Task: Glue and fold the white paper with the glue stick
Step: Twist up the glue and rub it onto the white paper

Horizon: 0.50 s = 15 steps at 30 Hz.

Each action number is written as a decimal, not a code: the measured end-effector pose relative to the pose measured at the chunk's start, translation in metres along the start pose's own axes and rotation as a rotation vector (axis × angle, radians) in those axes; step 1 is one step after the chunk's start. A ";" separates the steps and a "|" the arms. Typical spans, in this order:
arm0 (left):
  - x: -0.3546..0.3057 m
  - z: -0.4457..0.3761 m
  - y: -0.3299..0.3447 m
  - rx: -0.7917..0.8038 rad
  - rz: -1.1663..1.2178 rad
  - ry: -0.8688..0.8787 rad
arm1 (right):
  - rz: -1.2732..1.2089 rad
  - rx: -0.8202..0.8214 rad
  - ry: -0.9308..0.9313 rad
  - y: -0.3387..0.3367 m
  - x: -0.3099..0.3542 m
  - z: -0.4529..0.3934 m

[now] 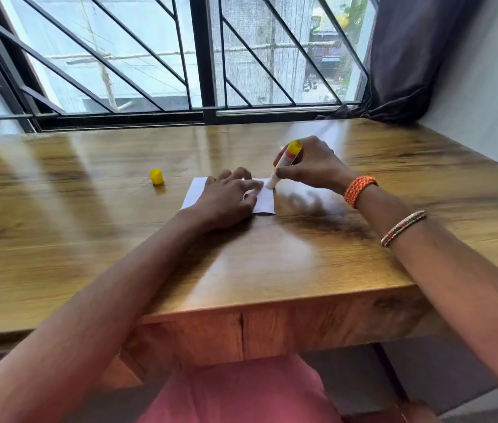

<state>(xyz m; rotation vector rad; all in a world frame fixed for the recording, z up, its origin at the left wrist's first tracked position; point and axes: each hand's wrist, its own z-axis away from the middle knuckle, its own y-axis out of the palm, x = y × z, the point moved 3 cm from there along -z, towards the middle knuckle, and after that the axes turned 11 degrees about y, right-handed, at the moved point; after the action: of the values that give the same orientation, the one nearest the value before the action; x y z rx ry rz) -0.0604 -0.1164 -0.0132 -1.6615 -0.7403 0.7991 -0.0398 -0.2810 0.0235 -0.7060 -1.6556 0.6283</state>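
Observation:
A small white paper (265,200) lies flat on the wooden table (89,227), in the middle. My left hand (226,199) rests on top of it with spread fingers and covers most of the sheet. My right hand (309,164) grips a glue stick (286,161) with a yellow end and a white body, tilted. The stick's white tip touches the paper's far right corner. The yellow cap (156,176) of the stick stands on the table to the left of the paper, apart from both hands.
A barred window (199,56) runs along the table's far edge. A dark curtain (409,56) hangs at the back right beside a pale wall. The table's front edge is close to my body.

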 end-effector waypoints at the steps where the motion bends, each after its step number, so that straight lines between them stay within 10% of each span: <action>1: 0.001 0.000 -0.001 -0.001 0.008 -0.004 | -0.001 0.003 -0.002 0.000 0.000 0.001; 15: 0.008 0.006 0.006 -0.048 0.065 0.030 | -0.051 0.026 -0.032 0.003 0.001 0.021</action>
<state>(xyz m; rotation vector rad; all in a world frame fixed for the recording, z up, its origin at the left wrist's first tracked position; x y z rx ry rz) -0.0606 -0.1082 -0.0208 -1.7444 -0.6919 0.8057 -0.0598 -0.2791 0.0178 -0.6366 -1.6866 0.6264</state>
